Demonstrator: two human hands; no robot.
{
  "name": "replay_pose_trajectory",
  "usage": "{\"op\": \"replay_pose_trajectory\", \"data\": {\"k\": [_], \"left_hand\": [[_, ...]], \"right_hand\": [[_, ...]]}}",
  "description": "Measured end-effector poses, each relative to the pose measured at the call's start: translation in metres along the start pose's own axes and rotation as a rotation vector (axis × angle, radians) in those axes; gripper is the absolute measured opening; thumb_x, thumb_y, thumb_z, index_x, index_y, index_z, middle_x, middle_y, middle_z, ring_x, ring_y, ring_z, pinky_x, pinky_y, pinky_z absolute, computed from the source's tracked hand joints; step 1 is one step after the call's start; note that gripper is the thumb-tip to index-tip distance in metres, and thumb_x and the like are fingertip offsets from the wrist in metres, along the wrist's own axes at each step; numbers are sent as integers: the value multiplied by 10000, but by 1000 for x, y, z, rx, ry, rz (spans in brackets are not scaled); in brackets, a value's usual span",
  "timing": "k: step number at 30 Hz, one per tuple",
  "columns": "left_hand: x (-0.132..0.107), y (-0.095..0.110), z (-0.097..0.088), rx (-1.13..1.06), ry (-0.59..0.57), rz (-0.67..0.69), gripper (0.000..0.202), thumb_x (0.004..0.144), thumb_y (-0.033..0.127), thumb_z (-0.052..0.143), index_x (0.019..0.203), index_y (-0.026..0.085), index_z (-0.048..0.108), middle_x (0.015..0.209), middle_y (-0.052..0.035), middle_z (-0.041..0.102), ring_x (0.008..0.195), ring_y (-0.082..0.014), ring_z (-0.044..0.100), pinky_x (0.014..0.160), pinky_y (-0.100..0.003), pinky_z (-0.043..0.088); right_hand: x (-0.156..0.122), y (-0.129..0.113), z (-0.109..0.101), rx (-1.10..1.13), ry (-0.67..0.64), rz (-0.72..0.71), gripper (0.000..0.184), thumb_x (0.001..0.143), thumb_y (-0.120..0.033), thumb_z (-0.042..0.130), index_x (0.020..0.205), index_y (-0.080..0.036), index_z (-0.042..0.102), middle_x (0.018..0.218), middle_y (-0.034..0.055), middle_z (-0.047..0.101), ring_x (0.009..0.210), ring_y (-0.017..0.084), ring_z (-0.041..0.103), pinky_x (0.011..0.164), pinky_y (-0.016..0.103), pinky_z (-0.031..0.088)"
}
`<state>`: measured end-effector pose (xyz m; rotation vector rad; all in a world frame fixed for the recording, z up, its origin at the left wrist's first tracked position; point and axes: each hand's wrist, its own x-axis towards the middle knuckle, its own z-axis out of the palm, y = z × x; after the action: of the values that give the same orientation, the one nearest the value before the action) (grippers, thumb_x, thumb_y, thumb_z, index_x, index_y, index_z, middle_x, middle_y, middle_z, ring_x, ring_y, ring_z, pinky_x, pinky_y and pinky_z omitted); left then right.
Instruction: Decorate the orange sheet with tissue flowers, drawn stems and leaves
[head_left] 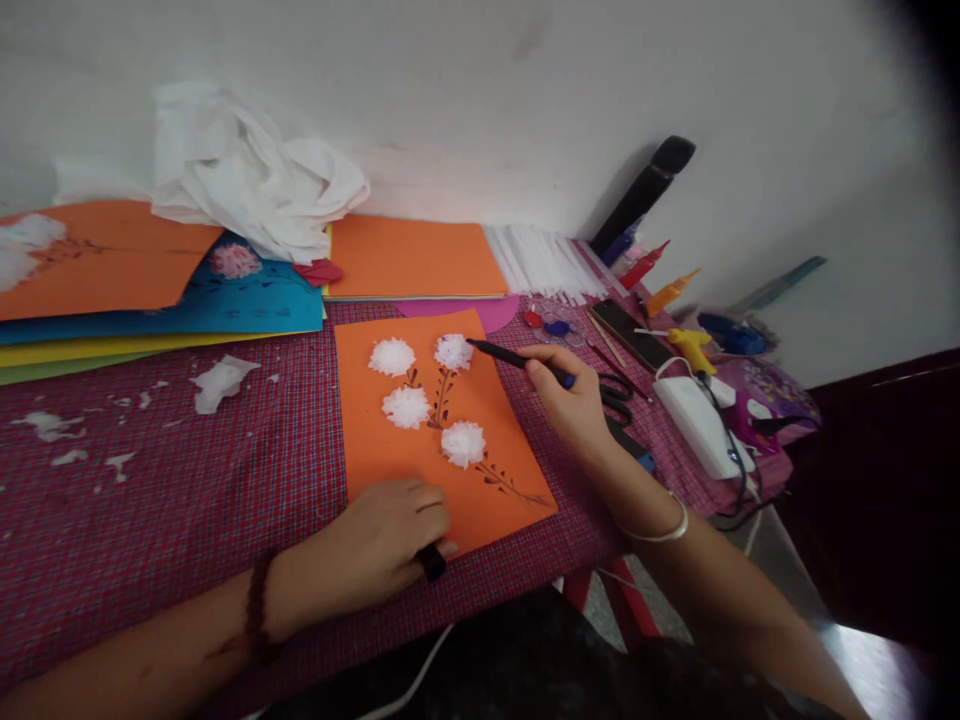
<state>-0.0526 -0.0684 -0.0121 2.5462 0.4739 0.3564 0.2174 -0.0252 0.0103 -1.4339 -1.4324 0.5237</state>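
Head view: torn white tissue scrap, laid on red-and-blue checked cloth. Short black cylindrical cap, held by the left hand between thumb and curled fingers, by which the rectangular orange paper sheet is overlapped at its lower edge. Four round white tissue flowers, set on the sheet beyond those fingers. Slim black marker, its tip placed at the purple-specked upper-right flower, contact uncertain; its barrel is pinched by the closed fingers of the right hand. Black-handled scissors, placed just beside.

No lettering can be read.
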Motion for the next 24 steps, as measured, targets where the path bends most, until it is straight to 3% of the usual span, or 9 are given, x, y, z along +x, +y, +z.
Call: {"op": "replay_pose_trajectory", "data": {"k": [4,8,12,16,24], "left_hand": [[1,0,-3,-9,-24,4,357,1033,391,462,741,187,482,759,-20,570,666,-169,464,592,-321,251],[2,0,-5,-27,-27,-2,455,1034,520,404,731,186,466,749,-17,556,661,-165,455,595,-316,253],[2,0,-5,-33,-16,7,472,1046,522,359,730,186,460,745,-18,549,651,-161,444,592,-315,248],[0,-1,-3,-13,-21,11,460,1042,516,380,726,189,456,741,-17,545,648,-162,443,593,-319,249],[0,-1,-4,27,-23,12,429,1047,474,382,734,195,474,732,-20,540,637,-164,449,578,-317,265]], "right_hand": [[-3,6,1,-34,13,-31,201,866,-281,581,968,-182,723,854,39,723,769,172,638,735,334,486],[-8,11,3,-16,-15,-5,199,853,-298,605,963,-187,729,807,29,710,712,165,627,686,323,487],[-10,12,-1,135,64,163,189,853,-338,611,906,-200,728,653,-6,668,562,138,588,571,286,475],[-4,16,0,318,151,281,264,862,-436,621,903,-197,726,623,-1,690,493,121,587,509,254,476],[0,25,3,327,69,317,375,809,-540,678,894,-180,736,624,21,719,505,133,641,513,246,514]]}}
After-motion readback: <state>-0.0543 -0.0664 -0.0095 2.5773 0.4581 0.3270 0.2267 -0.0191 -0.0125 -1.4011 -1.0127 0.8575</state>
